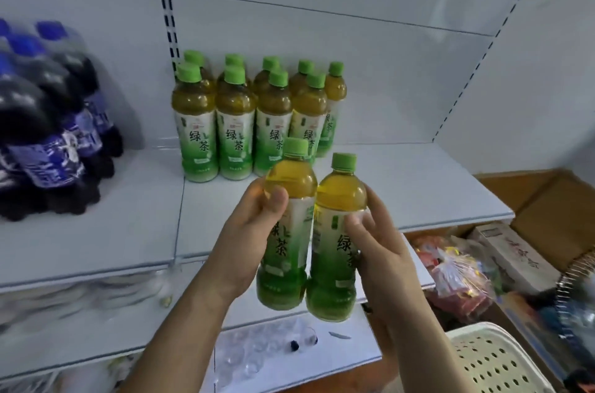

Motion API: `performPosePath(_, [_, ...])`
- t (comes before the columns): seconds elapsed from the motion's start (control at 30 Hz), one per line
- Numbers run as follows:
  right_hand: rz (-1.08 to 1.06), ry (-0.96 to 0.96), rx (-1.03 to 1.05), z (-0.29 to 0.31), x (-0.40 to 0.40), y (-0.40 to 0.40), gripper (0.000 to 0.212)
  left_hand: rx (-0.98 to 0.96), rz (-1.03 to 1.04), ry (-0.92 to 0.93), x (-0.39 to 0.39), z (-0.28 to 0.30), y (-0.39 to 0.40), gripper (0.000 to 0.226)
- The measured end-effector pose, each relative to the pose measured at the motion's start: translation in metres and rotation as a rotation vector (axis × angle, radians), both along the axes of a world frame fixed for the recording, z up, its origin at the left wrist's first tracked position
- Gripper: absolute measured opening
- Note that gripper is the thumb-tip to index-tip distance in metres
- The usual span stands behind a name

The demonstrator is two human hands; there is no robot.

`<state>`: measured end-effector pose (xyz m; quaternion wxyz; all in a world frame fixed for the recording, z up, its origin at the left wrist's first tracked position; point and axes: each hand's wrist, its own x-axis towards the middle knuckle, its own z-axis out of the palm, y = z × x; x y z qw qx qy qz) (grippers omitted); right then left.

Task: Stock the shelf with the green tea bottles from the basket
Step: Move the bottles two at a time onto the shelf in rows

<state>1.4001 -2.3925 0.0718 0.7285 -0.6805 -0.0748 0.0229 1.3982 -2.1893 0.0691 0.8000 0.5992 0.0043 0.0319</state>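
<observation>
My left hand (249,231) grips one green tea bottle (285,251), upright, with a green cap and a green and white label. My right hand (380,251) holds a second green tea bottle (335,251) right beside it; the two bottles nearly touch. Both hang in front of the white shelf (402,186), just before its front edge. Several green tea bottles (244,122) stand in two rows at the back of that shelf. The perforated white basket (492,360) shows at the bottom right corner, its inside hidden.
Dark soda bottles with blue caps and labels (54,135) crowd the left of the shelf. Cardboard boxes (547,199) and packaged goods (460,273) lie at the right. A lower shelf (289,357) holds clear plastic items. The shelf surface right of the tea rows is bare.
</observation>
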Motion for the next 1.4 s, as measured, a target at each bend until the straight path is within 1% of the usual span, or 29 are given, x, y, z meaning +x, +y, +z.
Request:
performPosePath(0.17, [0.098, -0.132, -0.003, 0.013, 0.034, 0.031, 0.064, 0.123, 0.162, -0.091, 0.007, 0.020, 0.030, 0.067])
performPosePath(0.27, [0.126, -0.179, 0.038, 0.016, 0.056, 0.053, 0.068, 0.169, 0.248, -0.117, 0.014, 0.026, 0.047, 0.075])
performPosePath(0.5, [0.201, -0.248, 0.095, 0.012, 0.100, 0.098, 0.072, 0.210, 0.405, -0.139, 0.031, 0.020, 0.078, 0.063])
performPosePath(0.67, [0.213, -0.270, 0.071, -0.008, 0.106, 0.124, 0.069, 0.245, 0.455, -0.155, 0.040, 0.007, 0.098, 0.064])
performPosePath(0.73, [0.204, -0.275, 0.050, -0.013, 0.104, 0.132, 0.071, 0.270, 0.444, -0.167, 0.043, 0.005, 0.106, 0.062])
performPosePath(0.8, [0.186, -0.299, -0.008, -0.017, 0.104, 0.135, 0.074, 0.346, 0.399, -0.156, 0.044, 0.005, 0.111, 0.058])
performPosePath(0.87, [0.163, -0.338, -0.108, -0.026, 0.105, 0.133, 0.079, 0.454, 0.343, -0.141, 0.040, -0.002, 0.117, 0.064])
performPosePath(0.9, [0.153, -0.365, -0.196, -0.032, 0.104, 0.132, 0.084, 0.502, 0.328, -0.121, 0.038, -0.010, 0.119, 0.066])
performPosePath(0.97, [0.095, -0.453, -0.433, -0.051, 0.097, 0.131, 0.094, 0.582, 0.328, -0.091, 0.032, -0.029, 0.124, 0.066])
performPosePath(1.03, [0.022, -0.462, -0.590, -0.069, 0.086, 0.133, 0.102, 0.656, 0.370, -0.087, 0.028, -0.044, 0.124, 0.068])
performPosePath(1.1, [-0.026, -0.456, -0.634, -0.078, 0.082, 0.136, 0.111, 0.710, 0.404, -0.114, 0.030, -0.048, 0.125, 0.069])
performPosePath(1.13, [-0.034, -0.457, -0.655, -0.080, 0.084, 0.138, 0.112, 0.718, 0.408, -0.123, 0.032, -0.048, 0.126, 0.069])
performPosePath(1.2, [-0.038, -0.434, -0.685, -0.080, 0.090, 0.145, 0.111, 0.715, 0.394, -0.130, 0.038, -0.047, 0.132, 0.070])
performPosePath(1.4, [-0.034, -0.393, -0.753, -0.073, 0.099, 0.166, 0.108, 0.740, 0.373, -0.039, 0.054, -0.047, 0.145, 0.068])
